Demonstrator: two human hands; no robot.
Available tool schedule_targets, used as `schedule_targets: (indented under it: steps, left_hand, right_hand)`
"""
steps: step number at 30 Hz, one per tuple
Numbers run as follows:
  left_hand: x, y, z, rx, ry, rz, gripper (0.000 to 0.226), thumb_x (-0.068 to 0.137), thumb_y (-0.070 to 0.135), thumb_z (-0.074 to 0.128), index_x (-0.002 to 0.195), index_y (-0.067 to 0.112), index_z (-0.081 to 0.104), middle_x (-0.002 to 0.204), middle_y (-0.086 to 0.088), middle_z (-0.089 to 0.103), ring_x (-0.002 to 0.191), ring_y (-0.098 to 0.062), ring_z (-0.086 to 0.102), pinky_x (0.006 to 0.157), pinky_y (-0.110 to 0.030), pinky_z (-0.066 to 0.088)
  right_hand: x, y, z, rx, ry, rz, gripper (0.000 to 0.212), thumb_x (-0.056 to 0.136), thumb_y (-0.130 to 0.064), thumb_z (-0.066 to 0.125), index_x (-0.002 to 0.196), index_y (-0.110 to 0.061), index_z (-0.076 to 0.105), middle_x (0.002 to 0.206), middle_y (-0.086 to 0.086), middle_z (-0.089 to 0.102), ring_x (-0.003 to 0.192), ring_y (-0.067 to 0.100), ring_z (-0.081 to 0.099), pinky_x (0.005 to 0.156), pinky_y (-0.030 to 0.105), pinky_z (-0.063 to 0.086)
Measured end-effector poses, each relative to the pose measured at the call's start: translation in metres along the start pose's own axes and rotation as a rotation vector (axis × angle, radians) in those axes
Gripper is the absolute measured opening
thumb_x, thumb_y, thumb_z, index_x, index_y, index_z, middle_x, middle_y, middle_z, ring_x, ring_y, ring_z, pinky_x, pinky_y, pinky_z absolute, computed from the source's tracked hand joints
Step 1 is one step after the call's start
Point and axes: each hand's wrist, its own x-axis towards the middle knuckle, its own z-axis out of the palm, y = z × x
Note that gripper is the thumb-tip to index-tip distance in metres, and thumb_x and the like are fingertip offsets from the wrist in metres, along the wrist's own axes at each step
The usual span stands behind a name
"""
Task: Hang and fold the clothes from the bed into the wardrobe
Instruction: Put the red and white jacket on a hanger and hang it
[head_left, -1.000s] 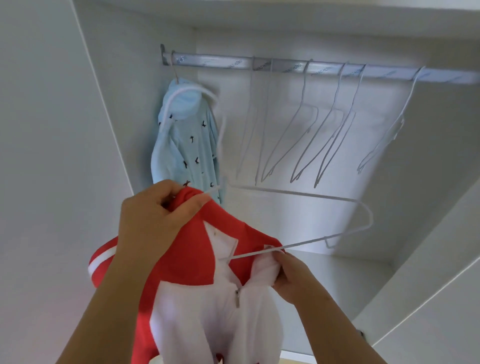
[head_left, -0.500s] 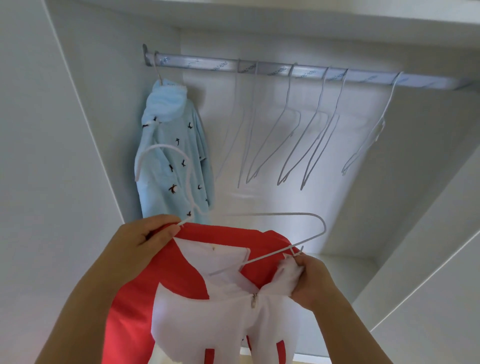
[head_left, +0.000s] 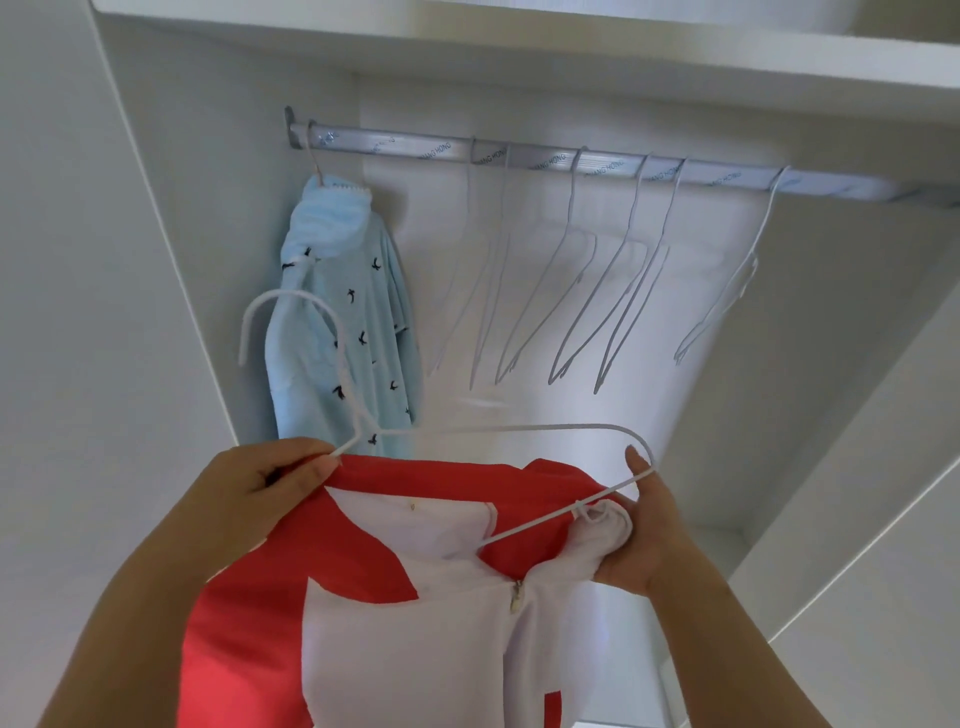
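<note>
Red-and-white smooth zip-front jacket (head_left: 363, 597) hangs, collar up, before the white wardrobe (head_left: 171, 218). A thin white wire hanger (head_left: 519, 428) lies left to right in its neck, hook curling up-left across a pale-blue bird-print shirt (head_left: 343, 322). The left hand (head_left: 260, 483) pinches hanger neck and red shoulder; the right hand (head_left: 644, 535) grips bunched white fabric and the hanger's end. Empty wire hangers (head_left: 571, 312) slant from the metal rail (head_left: 545, 158) behind.

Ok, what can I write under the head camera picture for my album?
Left hand and right hand fit a white hanger into a red and white jacket below the wardrobe rail.
</note>
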Motion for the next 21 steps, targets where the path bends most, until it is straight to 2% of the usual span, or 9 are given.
schedule_targets:
  steps: [2, 5, 8, 11, 14, 16, 17, 19, 21]
  left_hand:
    - [0.002, 0.006, -0.002, 0.009, 0.040, -0.003, 0.018, 0.072, 0.053, 0.047, 0.075, 0.062, 0.061, 0.079, 0.031, 0.065, 0.073, 0.010, 0.060, 0.056, -0.004, 0.044]
    - [0.003, 0.010, 0.004, 0.010, 0.115, -0.014, 0.030, 0.074, 0.060, 0.036, 0.077, 0.052, 0.065, 0.073, 0.023, 0.066, 0.064, 0.004, 0.059, 0.053, -0.015, 0.043]
    - [0.005, 0.012, 0.017, -0.009, 0.226, -0.053, 0.050, 0.075, 0.068, 0.034, 0.068, 0.031, 0.067, 0.068, 0.005, 0.067, 0.061, -0.007, 0.057, 0.061, -0.022, 0.042]
    - [0.008, 0.015, 0.027, -0.061, 0.269, -0.104, 0.065, 0.076, 0.071, 0.042, 0.061, 0.011, 0.061, 0.058, -0.004, 0.057, 0.056, -0.015, 0.051, 0.056, -0.023, 0.038]
    - [0.009, 0.017, 0.031, -0.171, 0.283, -0.114, 0.046, 0.081, 0.052, 0.053, 0.060, 0.012, 0.061, 0.052, -0.004, 0.050, 0.051, -0.014, 0.046, 0.053, -0.025, 0.036]
    - [0.010, 0.017, 0.031, -0.197, 0.281, -0.093, 0.026, 0.086, 0.036, 0.060, 0.063, 0.025, 0.064, 0.055, 0.002, 0.058, 0.054, -0.012, 0.053, 0.054, -0.023, 0.041]
    - [0.010, 0.017, 0.029, -0.209, 0.293, -0.078, 0.019, 0.086, 0.030, 0.062, 0.067, 0.029, 0.065, 0.058, 0.007, 0.062, 0.056, -0.007, 0.055, 0.054, -0.018, 0.044]
    - [0.010, 0.017, 0.026, -0.218, 0.310, -0.049, 0.014, 0.084, 0.022, 0.064, 0.073, 0.031, 0.065, 0.063, 0.015, 0.064, 0.056, 0.000, 0.057, 0.052, -0.008, 0.043]
    - [0.009, 0.017, 0.022, -0.206, 0.302, -0.036, 0.017, 0.084, 0.019, 0.066, 0.073, 0.032, 0.066, 0.066, 0.018, 0.066, 0.059, 0.002, 0.058, 0.053, -0.005, 0.042]
  right_hand:
    - [-0.002, -0.001, 0.007, -0.003, -0.042, 0.017, 0.088, 0.049, -0.069, 0.063, 0.105, -0.002, 0.071, 0.114, 0.021, 0.066, 0.104, 0.041, 0.062, 0.083, 0.057, 0.050]
    - [-0.002, -0.005, 0.016, -0.036, -0.103, 0.037, 0.091, 0.048, -0.072, 0.062, 0.112, -0.008, 0.069, 0.119, 0.018, 0.064, 0.111, 0.038, 0.059, 0.094, 0.055, 0.044]
    - [0.000, -0.006, 0.027, -0.093, -0.108, 0.029, 0.074, 0.060, -0.065, 0.064, 0.110, -0.011, 0.070, 0.115, 0.016, 0.067, 0.110, 0.036, 0.059, 0.100, 0.053, 0.039]
    - [0.000, -0.001, 0.036, -0.163, -0.122, 0.008, 0.049, 0.066, -0.043, 0.067, 0.102, -0.012, 0.074, 0.101, 0.012, 0.072, 0.094, 0.032, 0.066, 0.093, 0.045, 0.047]
    - [-0.001, 0.004, 0.039, -0.142, -0.141, -0.017, 0.044, 0.071, -0.029, 0.065, 0.111, -0.012, 0.070, 0.110, 0.012, 0.068, 0.100, 0.031, 0.063, 0.097, 0.044, 0.045]
    - [0.000, 0.005, 0.039, -0.138, -0.135, -0.029, 0.044, 0.071, -0.023, 0.065, 0.113, -0.012, 0.069, 0.115, 0.013, 0.067, 0.108, 0.031, 0.061, 0.100, 0.045, 0.044]
    - [0.001, 0.006, 0.040, -0.146, -0.121, -0.029, 0.040, 0.071, -0.021, 0.067, 0.109, -0.011, 0.071, 0.112, 0.014, 0.068, 0.106, 0.031, 0.063, 0.097, 0.044, 0.046]
    - [0.001, 0.008, 0.043, -0.170, -0.061, -0.033, 0.025, 0.075, -0.016, 0.067, 0.097, -0.008, 0.075, 0.096, 0.015, 0.072, 0.088, 0.029, 0.069, 0.083, 0.040, 0.053]
    - [0.001, 0.010, 0.044, -0.173, 0.022, -0.061, 0.020, 0.083, -0.012, 0.064, 0.098, -0.001, 0.072, 0.086, 0.016, 0.072, 0.078, 0.030, 0.067, 0.075, 0.039, 0.053]
